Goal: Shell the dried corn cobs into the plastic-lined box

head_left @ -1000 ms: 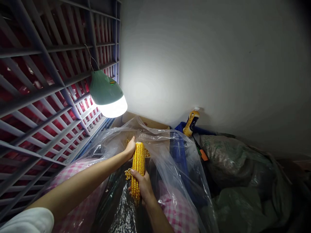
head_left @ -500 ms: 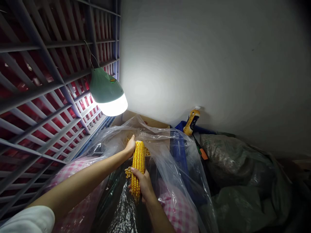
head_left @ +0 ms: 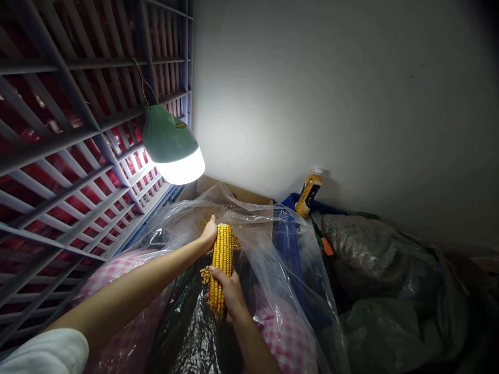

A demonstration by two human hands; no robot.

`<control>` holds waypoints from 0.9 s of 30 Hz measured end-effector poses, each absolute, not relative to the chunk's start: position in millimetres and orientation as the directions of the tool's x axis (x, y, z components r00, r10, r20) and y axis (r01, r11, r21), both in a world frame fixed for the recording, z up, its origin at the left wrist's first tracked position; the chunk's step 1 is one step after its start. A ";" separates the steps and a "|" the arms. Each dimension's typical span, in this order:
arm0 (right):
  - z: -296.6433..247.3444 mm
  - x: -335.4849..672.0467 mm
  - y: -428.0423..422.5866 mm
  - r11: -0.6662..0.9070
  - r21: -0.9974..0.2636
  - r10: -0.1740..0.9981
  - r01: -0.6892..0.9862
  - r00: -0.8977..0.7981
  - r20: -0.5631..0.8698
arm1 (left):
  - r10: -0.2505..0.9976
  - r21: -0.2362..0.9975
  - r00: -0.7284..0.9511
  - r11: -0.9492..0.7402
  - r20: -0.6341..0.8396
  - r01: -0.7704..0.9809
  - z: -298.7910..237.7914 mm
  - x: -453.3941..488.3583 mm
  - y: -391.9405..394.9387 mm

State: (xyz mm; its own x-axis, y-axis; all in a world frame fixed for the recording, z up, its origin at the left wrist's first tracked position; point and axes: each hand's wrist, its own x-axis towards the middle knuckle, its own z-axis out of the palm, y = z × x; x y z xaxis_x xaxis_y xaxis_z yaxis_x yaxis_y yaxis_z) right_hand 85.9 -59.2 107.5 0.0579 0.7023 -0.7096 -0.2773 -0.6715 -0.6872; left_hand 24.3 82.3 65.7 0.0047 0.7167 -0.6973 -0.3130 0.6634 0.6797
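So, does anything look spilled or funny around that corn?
Yes. Loose yellow kernels sit beside the corn cob, next to the right hand, and more lie behind the cob. They look spilled because they're off the cob.

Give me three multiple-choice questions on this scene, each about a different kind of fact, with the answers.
1. Where is the yellow plastic bottle? A) inside the clear plastic bag B) against the white wall C) on the pink checked cloth
2. What colour are the kernels on the corn cob? A) yellow B) purple C) white
3. The green-and-white dome lamp is: A) switched off B) lying on the floor C) lit

1 B: the bottle leans against the wall.
2 A: rows of yellow kernels cover the cob.
3 C: the lamp's white lower half glows brightly.
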 end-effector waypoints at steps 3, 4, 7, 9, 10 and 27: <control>106.8 86.4 -59.4 -0.673 -0.686 0.702 -0.278 0.053 -0.710 | 0.706 0.666 0.003 0.669 -0.708 -0.328 66.4 24.6 81.6; 106.7 86.5 -59.5 -0.673 -0.685 0.702 -0.278 0.052 -0.710 | 0.705 0.665 0.000 0.668 -0.709 -0.333 66.6 24.8 81.3; 107.4 86.4 -59.7 -0.673 -0.686 0.702 -0.279 0.052 -0.710 | 0.704 0.660 0.005 0.669 -0.710 -0.342 68.3 25.4 80.5; 108.4 85.6 -59.2 -0.662 -0.694 0.711 -0.284 0.058 -0.701 | 0.699 0.646 0.046 0.682 -0.714 -0.344 71.1 25.8 80.4; 109.0 85.1 -58.7 -0.653 -0.698 0.716 -0.293 0.060 -0.695 | 0.695 0.637 0.071 0.690 -0.715 -0.343 73.2 26.0 80.6; 104.3 82.4 -45.0 -0.512 -0.766 0.801 -0.387 0.107 -0.589 | 0.654 0.593 0.237 0.754 -0.718 -0.284 114.3 26.4 78.0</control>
